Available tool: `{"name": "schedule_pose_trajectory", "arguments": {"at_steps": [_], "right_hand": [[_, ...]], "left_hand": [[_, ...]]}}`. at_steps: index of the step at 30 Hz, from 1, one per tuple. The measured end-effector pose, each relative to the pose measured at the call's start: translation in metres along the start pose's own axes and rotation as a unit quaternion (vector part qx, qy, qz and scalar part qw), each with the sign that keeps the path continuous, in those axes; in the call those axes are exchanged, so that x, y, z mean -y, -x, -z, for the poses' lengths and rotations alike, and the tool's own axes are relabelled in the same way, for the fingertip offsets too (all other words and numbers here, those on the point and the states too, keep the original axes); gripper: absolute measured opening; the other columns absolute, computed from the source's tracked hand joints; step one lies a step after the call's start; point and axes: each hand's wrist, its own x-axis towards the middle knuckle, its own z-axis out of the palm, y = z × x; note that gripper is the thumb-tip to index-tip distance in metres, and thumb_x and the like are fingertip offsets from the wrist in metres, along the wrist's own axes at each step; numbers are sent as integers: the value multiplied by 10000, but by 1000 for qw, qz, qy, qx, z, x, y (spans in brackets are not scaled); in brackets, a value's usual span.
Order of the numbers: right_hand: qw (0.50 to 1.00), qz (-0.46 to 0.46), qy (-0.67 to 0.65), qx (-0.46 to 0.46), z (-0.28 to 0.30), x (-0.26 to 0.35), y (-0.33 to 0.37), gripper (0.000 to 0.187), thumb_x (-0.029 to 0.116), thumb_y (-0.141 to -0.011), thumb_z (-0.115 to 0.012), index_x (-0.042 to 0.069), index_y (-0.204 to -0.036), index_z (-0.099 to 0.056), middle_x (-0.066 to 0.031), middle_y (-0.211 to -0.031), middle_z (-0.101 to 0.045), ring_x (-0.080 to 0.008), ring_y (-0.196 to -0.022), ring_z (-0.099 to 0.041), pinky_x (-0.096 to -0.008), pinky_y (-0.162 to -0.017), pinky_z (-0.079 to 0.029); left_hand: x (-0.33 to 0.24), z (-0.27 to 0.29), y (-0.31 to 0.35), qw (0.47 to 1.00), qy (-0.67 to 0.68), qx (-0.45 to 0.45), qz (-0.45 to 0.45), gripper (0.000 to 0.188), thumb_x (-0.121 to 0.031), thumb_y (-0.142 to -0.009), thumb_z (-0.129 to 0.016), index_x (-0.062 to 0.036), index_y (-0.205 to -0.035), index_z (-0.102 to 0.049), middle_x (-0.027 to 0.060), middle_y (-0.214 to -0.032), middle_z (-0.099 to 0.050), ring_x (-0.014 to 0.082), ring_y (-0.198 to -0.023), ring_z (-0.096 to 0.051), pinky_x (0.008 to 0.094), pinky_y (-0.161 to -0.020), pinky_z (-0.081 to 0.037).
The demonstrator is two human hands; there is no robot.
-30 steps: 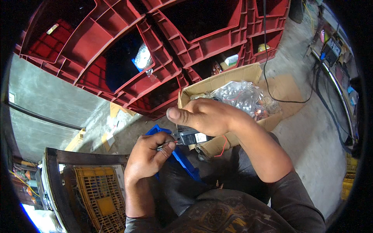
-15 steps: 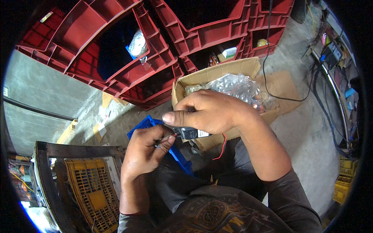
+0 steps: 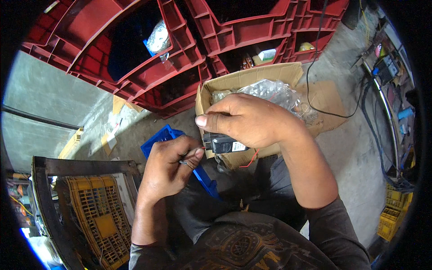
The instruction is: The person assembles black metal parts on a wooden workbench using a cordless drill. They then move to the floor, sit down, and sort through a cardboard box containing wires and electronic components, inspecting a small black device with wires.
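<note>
A small black box-shaped electrical device (image 3: 222, 145) with a white label hangs below my right hand (image 3: 254, 119), whose fingers are closed round it from above. From its right end trails a thin red wire (image 3: 250, 161). My left hand (image 3: 168, 168) is pinched at the device's left end, with a thin wire between thumb and forefinger; a bit of red shows at its tip, close to the device. Something small and grey also shows between those fingers. Beneath my left hand a blue plastic bin (image 3: 204, 182) rests by my lap, partly covered.
An open cardboard box (image 3: 292, 72) with clear plastic bags stands just beyond my hands. Behind it are stacked red crates (image 3: 247, 38). A black cable (image 3: 308, 74) hangs at the right. A yellow crate (image 3: 108, 225) in a dark frame stands at the left.
The hands keep the same grips. The device now shows more below my right hand, and the red wire's loose end has swung left and up.
</note>
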Motion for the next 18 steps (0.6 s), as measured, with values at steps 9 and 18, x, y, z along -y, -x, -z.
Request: {"name": "schedule_pose_trajectory", "arguments": {"at_steps": [9,18], "right_hand": [[999,27,37,-7,-2,-15,-4,439,403,-967,-556,-15,-883,-659,-128,-697,-607,-209,-647,-543,-375,-652,-450],[1000,-17,2,-9,6,-10,-4,432,398,-977,-550,-9,-891,-667,-78,-662,-582,-152,-633,-514,-343,-623,-437]], "left_hand": [[4,-4,-8,999,-17,38,-8,89,-66,-872,-653,4,-849,-604,142,-686,-570,316,-639,-592,369,-597,-455],[4,-6,-13,999,-19,14,-34,82,-68,-875,-655,-3,-863,-606,138,-674,-565,305,-621,-586,357,-587,-453]]}}
